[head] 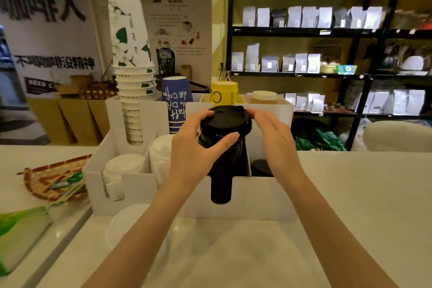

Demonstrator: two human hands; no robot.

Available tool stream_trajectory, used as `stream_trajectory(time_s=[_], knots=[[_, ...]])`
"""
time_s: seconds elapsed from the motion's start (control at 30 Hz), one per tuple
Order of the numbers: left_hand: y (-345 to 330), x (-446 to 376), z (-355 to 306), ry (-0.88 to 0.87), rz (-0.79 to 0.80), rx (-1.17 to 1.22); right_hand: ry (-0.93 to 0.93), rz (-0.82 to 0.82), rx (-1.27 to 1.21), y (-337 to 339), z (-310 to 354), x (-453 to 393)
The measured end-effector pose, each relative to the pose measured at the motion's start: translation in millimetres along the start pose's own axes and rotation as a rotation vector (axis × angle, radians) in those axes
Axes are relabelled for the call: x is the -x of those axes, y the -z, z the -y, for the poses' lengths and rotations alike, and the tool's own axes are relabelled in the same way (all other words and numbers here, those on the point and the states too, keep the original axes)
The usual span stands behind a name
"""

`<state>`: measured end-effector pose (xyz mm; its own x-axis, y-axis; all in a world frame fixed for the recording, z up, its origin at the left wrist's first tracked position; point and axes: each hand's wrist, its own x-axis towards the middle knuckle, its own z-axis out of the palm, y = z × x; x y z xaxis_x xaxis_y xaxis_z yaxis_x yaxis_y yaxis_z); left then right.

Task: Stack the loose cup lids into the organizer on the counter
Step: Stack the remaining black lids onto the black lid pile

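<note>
The lower part of the stack of black lids (225, 138) is sitting hidden inside the white organizer (257, 196), showing only through the front slot. The left hand (198, 149) is wrapping its fingers (230, 139) around the stack's top, thumb pressing the front. The right hand (275, 138) is resting its fingers (257, 117), held together, against the top lid's right edge; whether they are gripping is unclear. White lids (121, 170) are filling the left compartments. A clear lid (131, 224), possibly several, is lying blurred on the surface (350, 206), partly covered by the left forearm.
</note>
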<state>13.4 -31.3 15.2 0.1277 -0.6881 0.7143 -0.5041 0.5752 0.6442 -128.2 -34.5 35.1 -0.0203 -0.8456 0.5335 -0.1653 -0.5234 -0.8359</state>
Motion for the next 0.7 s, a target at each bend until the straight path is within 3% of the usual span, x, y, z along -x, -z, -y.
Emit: stream_trajectory(time_s=[0.23, 0.47, 0.7], knots=[[-6.1, -2.0, 14.7, 0.065, 0.070, -0.103, -0.176, 0.132, -0.072, -6.3, -19.0, -7.4], [-9.5, -2.7, 18.7, 0.076, 0.097, -0.127, -0.128, 0.222, -0.051, -7.4, -40.4, -11.3], [-6.4, -4.7, 20.1, 0.143, 0.117, -0.033, -0.102, 0.192, -0.042, -8.5, -47.2, -12.1]])
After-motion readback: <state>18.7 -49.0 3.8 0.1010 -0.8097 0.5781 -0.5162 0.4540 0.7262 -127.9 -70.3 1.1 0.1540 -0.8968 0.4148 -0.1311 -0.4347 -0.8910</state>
